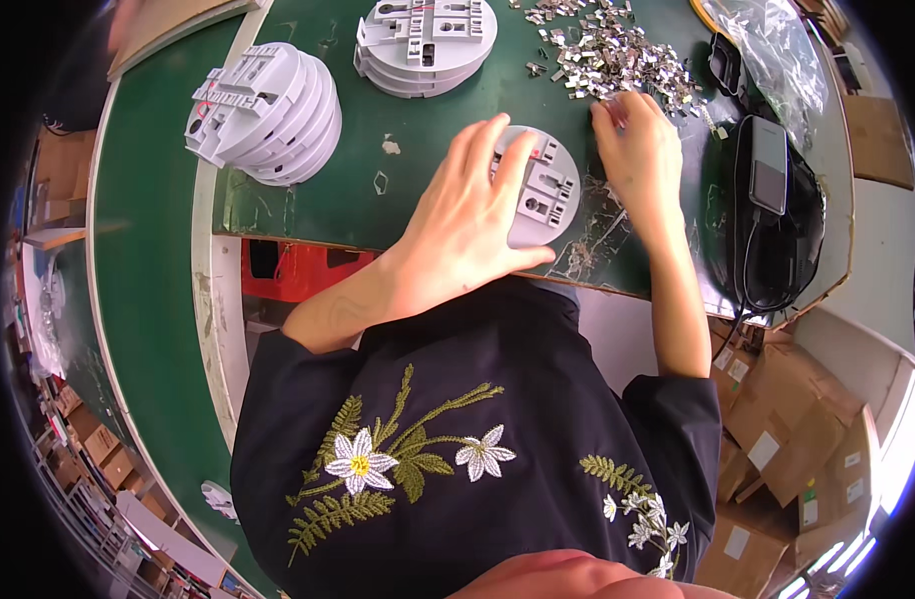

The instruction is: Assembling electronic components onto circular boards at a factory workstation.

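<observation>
Round light-grey plastic base (547, 190) lies on the worn green surface (348, 205), partly beneath the left hand (462, 205), whose wide-spread fingers should steady its rim. The right hand (637, 155), fingers narrow, sits beside scattered small silvery metal pieces (627, 62), best pinched singly; I can't make out whether it holds one.

Scuffed green workbench (323, 212), cardboard boxes (792, 394) at lower right, cluttered shelving (78, 491) at lower left, bright light strips (826, 556).
</observation>
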Demonstrator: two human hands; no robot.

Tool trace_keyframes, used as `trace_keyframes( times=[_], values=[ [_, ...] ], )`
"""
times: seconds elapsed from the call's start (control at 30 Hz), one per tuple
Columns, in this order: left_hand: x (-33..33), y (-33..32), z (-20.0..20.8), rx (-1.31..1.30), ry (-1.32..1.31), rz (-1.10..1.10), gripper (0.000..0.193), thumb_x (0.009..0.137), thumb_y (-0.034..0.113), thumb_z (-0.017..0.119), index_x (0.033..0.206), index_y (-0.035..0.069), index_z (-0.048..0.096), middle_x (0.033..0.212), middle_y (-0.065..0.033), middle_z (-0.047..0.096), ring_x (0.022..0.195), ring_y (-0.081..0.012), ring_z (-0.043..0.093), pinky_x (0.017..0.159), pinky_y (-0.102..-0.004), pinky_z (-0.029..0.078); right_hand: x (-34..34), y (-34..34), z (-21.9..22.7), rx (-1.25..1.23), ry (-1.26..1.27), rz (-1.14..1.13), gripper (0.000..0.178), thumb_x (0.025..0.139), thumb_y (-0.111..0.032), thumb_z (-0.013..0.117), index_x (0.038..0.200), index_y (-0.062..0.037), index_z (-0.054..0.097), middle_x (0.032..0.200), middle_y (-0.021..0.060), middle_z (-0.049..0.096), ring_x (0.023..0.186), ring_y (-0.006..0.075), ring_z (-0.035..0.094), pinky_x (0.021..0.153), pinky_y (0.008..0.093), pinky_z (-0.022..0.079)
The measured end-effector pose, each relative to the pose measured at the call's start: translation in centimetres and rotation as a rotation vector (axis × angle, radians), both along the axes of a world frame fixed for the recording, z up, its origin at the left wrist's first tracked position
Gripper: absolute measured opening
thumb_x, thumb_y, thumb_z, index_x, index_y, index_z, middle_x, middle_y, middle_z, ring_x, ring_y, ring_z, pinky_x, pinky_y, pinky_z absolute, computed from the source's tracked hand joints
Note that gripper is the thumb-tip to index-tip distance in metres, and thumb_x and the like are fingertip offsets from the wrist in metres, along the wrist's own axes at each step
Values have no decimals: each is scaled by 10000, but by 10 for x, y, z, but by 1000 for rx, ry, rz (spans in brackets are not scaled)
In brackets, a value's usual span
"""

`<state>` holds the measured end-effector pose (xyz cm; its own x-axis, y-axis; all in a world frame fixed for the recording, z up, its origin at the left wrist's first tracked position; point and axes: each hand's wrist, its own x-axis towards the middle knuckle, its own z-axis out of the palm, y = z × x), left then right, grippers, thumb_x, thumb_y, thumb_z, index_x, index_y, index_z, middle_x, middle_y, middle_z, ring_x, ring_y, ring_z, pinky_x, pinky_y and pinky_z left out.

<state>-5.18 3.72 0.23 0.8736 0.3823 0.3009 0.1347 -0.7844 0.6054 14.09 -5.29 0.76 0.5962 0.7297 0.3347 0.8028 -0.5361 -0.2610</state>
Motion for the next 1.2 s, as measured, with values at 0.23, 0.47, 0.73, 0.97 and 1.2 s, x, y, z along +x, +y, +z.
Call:
trace_keyframes(
  times=[0.23,0.47,0.73,0.97,1.2],
  values=[
    [-11,-5,0,27,-13,-101,893,683,366,849,1371,-10,422,1377,-260,400,1153,-394,467,979,-472,444,-26,-39,40,95,649,-141,150,825,-83,694,962,-30,720,816,1,678,607,88,494,552,227,394],
    [-10,-34,7,-56,72,18,851,695,343,858,1372,11,464,1435,-205,408,1139,-357,479,1004,-454,421,-30,-49,30,120,645,-114,172,810,-23,695,977,-34,731,860,-9,674,626,84,475,558,199,366],
    [-4,-28,-7,-89,-198,-11,437,776,181,783,1135,10,603,1307,-138,525,1056,-300,508,925,-400,451,-24,-39,21,88,470,130,162,852,-16,669,1005,-25,719,942,11,641,684,87,496,580,205,375],
    [-3,-30,-9,-147,-331,-8,127,821,37,697,939,37,649,1213,-64,576,1002,-247,521,894,-374,448,-20,-43,9,135,369,186,107,906,-30,640,994,-18,700,869,17,608,613,73,473,537,206,374],
    [-2,-34,-14,-158,-297,-24,155,807,22,712,952,41,660,1210,-72,583,998,-237,533,882,-354,445,-31,-61,32,141,905,0,95,948,-59,618,986,2,680,747,24,580,482,51,399,451,178,328]
  ],
)
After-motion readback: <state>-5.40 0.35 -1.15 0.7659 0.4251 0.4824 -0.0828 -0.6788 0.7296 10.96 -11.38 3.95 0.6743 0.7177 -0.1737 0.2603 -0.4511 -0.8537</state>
